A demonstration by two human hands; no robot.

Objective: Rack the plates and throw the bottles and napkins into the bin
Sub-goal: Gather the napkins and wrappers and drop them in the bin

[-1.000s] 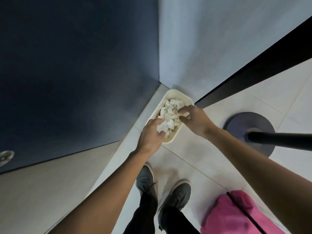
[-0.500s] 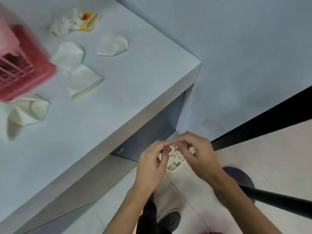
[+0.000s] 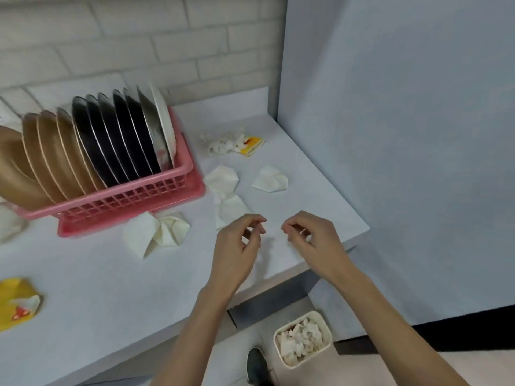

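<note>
Several brown, black and white plates (image 3: pixel 111 146) stand upright in a pink rack (image 3: pixel 133 199) at the back left of the white counter (image 3: pixel 97 288). Crumpled white napkins lie on the counter: one (image 3: pixel 158 232) in front of the rack, one (image 3: pixel 221 178) beside it, one (image 3: pixel 270 179) further right, one (image 3: pixel 231 210) just beyond my left hand. My left hand (image 3: pixel 237 246) and my right hand (image 3: pixel 312 240) hover over the counter's right corner, fingers loosely curled, holding nothing. A cream bin (image 3: pixel 323 327) full of napkins sits on the floor below. No bottles are visible.
A shredded napkin with a yellow wrapper (image 3: pixel 250 143) lies near the back wall. A yellow wrapper (image 3: pixel 16 302) sits at the left edge. A blue-grey wall (image 3: pixel 404 135) stands right of the counter. My shoe (image 3: pixel 256 366) is beside the bin.
My hands rose from the floor bin up to the counter's right corner, and they have moved apart. The view lifted from the floor to the counter and rack.
</note>
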